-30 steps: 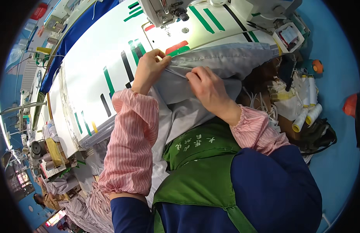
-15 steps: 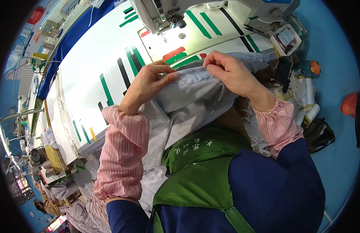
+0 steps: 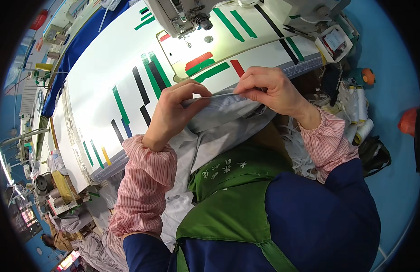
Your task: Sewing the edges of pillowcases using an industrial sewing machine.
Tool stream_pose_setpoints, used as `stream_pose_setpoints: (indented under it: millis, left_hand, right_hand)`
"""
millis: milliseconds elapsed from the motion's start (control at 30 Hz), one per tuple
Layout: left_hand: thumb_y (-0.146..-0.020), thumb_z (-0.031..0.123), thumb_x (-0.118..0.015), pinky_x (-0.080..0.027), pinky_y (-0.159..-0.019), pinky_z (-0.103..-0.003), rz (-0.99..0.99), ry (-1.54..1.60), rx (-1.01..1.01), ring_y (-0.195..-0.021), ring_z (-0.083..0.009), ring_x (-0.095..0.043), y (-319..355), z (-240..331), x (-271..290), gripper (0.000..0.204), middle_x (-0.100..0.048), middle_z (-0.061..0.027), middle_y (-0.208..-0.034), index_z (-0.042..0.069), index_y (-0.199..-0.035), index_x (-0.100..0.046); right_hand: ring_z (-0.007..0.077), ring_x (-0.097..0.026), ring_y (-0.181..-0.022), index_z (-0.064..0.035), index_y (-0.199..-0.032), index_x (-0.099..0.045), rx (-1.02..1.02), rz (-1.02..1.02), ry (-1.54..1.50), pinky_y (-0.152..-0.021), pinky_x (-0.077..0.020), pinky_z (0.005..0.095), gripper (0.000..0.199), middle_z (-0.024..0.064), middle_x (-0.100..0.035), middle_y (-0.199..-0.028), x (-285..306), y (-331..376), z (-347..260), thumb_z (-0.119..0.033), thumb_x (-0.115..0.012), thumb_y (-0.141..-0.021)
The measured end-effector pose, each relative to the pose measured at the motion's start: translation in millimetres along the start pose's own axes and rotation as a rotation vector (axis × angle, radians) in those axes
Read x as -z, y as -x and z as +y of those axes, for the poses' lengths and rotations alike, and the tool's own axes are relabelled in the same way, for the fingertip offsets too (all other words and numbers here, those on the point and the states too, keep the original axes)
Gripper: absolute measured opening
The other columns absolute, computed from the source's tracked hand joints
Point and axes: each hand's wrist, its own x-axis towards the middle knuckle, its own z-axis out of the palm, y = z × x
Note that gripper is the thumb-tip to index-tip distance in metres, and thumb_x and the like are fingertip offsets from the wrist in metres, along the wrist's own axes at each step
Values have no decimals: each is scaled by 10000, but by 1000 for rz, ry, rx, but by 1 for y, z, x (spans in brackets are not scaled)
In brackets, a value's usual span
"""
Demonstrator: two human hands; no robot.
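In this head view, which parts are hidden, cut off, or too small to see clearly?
- Left hand fingertips: tucked into a fold of the grey fabric.
- Sewing machine: its upper body is cut by the top edge.
- Fabric's lower part: covered by the green apron and the striped sleeve.
- Thread cones: small, bent near the rim.

Two hands, the left hand [image 3: 171, 115] and the right hand [image 3: 271, 90], pinch one grey cloth [image 3: 223, 113]. One sewing machine [image 3: 180, 16] sits at the surface's [image 3: 96, 77] far edge.
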Motion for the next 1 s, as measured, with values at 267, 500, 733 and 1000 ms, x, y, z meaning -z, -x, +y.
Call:
stream_pose_setpoints:
  millis: [267,500,733,1000]
  left_hand:
    - [-848,54,-719,-442,-623,-236,-148,-10,154,-718,-91,-563,-1,-4,6,140,-666,-64,-844,-44,-921,-652]
    - [-895,124,-691,-435,-571,-248,-58,104,47,-633,-90,-525,0,-6,2,171,-652,-68,-750,-45,-891,-670]
    - [-847,43,-720,-447,-580,-227,34,74,4,-651,-83,-557,4,4,-6,112,-681,-66,-811,-47,-853,-654]
    - [-813,18,-739,-477,-586,-234,133,41,41,-657,-84,-594,10,9,-14,125,-674,-62,-789,-26,-806,-622]
  right_hand:
    - [140,-600,-723,-9,-902,-662,-80,-64,7,-638,-470,254,100,52,-645,-837,7,-2,1,9,-710,-816]
    - [104,-556,-696,-4,-895,-645,-279,-91,-81,-623,-436,243,104,37,-641,-809,12,2,0,-43,-722,-838]
    - [125,-585,-718,12,-810,-644,-276,-56,-61,-647,-453,258,89,55,-648,-808,13,3,-7,-32,-721,-810]
    - [178,-629,-715,17,-720,-602,-114,41,72,-640,-482,280,154,97,-651,-793,10,3,-19,-8,-753,-732]
